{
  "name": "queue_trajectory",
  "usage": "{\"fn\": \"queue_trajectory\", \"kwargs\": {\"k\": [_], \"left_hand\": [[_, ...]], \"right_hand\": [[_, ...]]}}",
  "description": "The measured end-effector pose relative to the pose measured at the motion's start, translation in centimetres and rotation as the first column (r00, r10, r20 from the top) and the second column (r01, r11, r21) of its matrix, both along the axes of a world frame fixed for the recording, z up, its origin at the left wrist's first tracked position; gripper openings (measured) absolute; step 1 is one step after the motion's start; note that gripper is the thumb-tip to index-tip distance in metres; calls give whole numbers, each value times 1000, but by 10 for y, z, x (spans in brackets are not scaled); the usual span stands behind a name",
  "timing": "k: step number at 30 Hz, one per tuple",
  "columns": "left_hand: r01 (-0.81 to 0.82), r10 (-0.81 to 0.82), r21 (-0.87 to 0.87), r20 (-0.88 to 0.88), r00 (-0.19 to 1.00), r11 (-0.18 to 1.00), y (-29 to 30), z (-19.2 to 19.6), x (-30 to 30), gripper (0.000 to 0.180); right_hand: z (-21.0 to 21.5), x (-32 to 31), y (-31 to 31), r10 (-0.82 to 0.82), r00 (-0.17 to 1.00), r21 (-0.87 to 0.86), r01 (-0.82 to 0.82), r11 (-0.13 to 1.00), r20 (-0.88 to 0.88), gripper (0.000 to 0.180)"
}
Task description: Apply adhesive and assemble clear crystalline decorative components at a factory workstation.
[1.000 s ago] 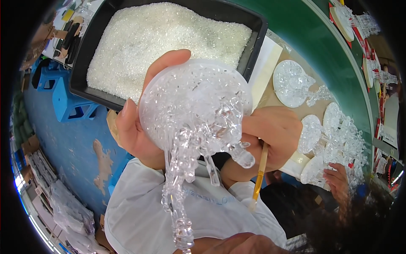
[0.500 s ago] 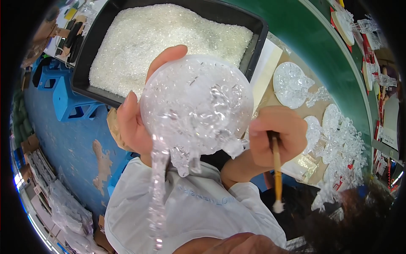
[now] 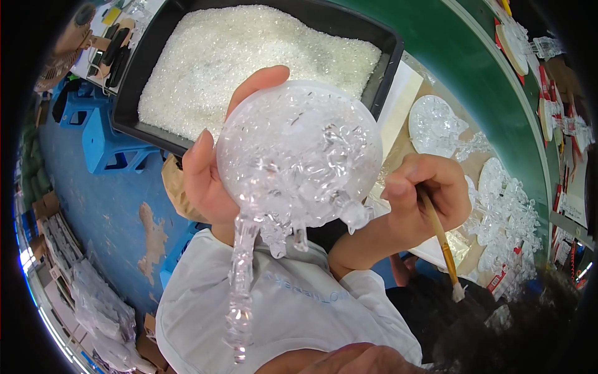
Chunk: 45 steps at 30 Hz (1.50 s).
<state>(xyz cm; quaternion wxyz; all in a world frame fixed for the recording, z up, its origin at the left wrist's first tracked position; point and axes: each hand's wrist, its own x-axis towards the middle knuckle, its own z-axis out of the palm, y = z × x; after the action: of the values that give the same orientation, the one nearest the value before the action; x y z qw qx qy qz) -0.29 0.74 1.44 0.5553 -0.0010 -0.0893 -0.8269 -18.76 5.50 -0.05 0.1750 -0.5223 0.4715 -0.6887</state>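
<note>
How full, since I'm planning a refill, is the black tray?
Partly full: clear grains cover most of the black tray, though a bare strip shows along its right side. Depth: cannot tell.

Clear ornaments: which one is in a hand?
The clear ornament at the centre, held in the left hand; the similar pieces sit off to the right, unheld.

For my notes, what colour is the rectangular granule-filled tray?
The tray is black; best in head view.
</note>
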Motion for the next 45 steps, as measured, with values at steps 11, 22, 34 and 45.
{"fn": "queue_trajectory", "kwargs": {"k": [11,22,34,45], "left_hand": [[-21,100,-194,406,908,981,-5,-6,-2,81],[-22,64,-150,278,959,988,-4,-15,-1,80],[25,13,-155,245,969,988,-7,-12,-2,79],[-206,440,-407,644,626,890,16,-18,-15,94]], "right_hand": [[8,2,-9,-78,993,16,80,997,-88,15],[5,5,-14,-38,999,23,37,999,19,10],[48,-2,-15,15,999,305,-3,952,-38,30],[48,10,-20,109,971,406,-14,914,-211,37]]}}
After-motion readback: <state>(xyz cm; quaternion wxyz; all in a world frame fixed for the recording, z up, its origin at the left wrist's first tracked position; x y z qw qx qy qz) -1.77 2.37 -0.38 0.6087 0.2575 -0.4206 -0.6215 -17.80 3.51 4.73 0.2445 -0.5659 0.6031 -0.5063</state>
